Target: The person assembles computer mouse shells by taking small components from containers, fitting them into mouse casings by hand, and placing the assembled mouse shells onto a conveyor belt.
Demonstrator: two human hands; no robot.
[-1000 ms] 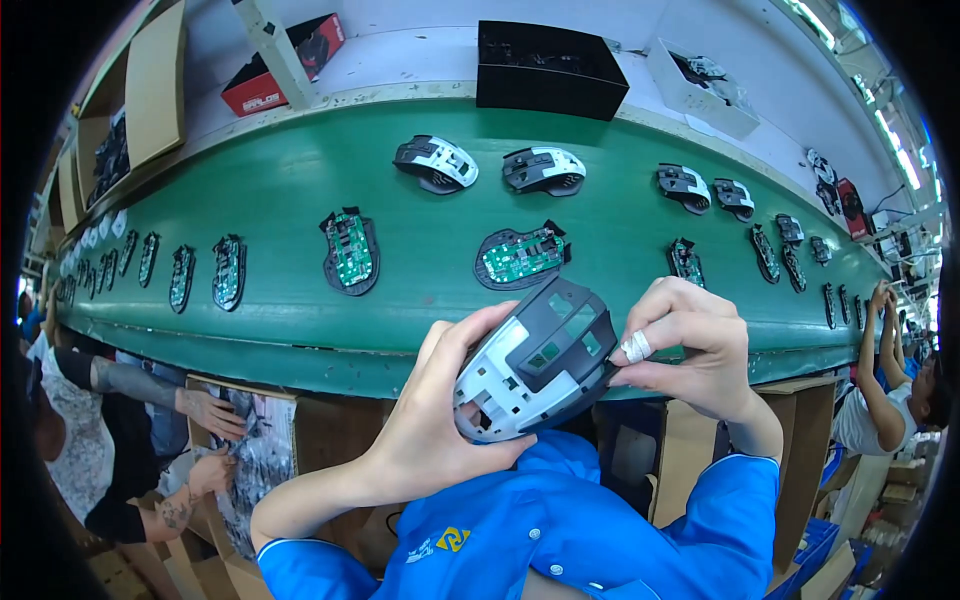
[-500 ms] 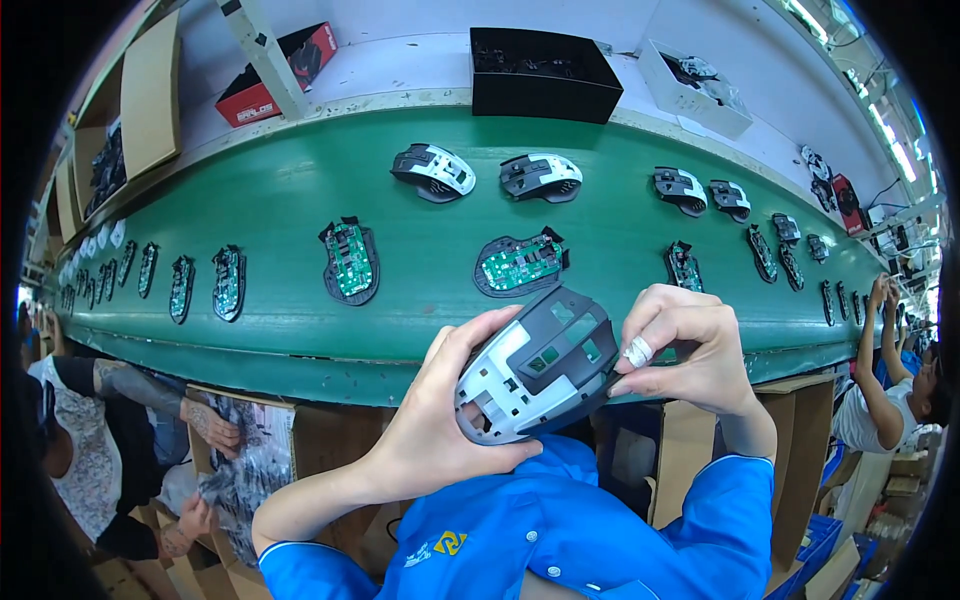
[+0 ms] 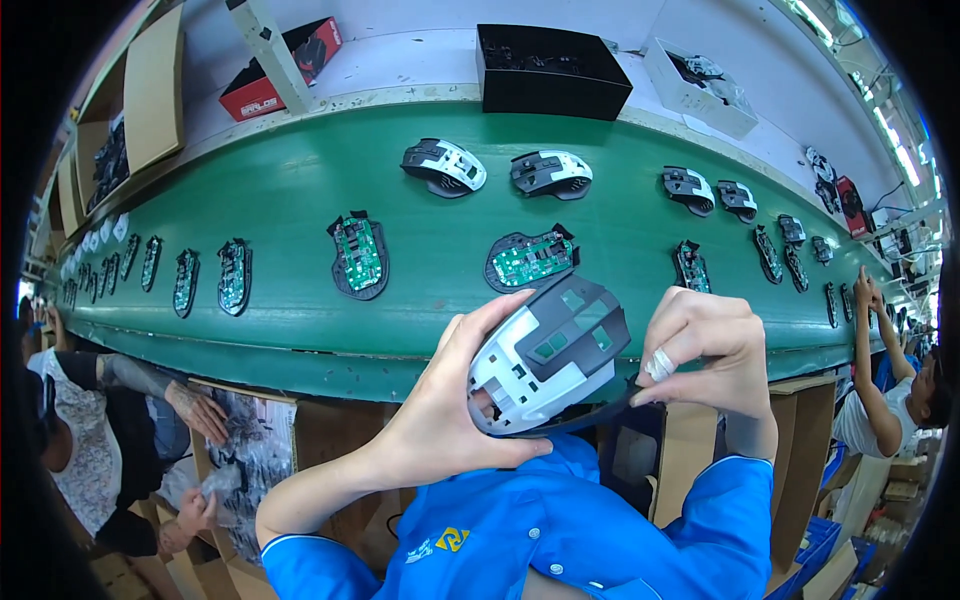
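My left hand (image 3: 415,405) is wrapped round a computer mouse shell (image 3: 548,350), black on top with white sides and several square openings. The shell is tilted above the near edge of the green bench. On its right, my right hand (image 3: 705,355) pinches the end of a thin black strip (image 3: 605,408), which runs along the shell's lower edge. Whether the strip is still joined to the shell cannot be made out. White tape is wrapped round one right finger. Just beyond the shell lies a mouse base with a green circuit board (image 3: 528,262).
More board-fitted bases (image 3: 358,258) and assembled-looking mouse shells (image 3: 445,168) stand along the green bench (image 3: 280,180). A black box (image 3: 550,95) and a red box (image 3: 255,98) sit on the back shelf. Cardboard boxes (image 3: 690,440) stand below the bench; people work at both sides.
My right hand has moved slightly right and away from the shell, drawing the black strip's end outward. The shell has shifted a little right in my left hand.
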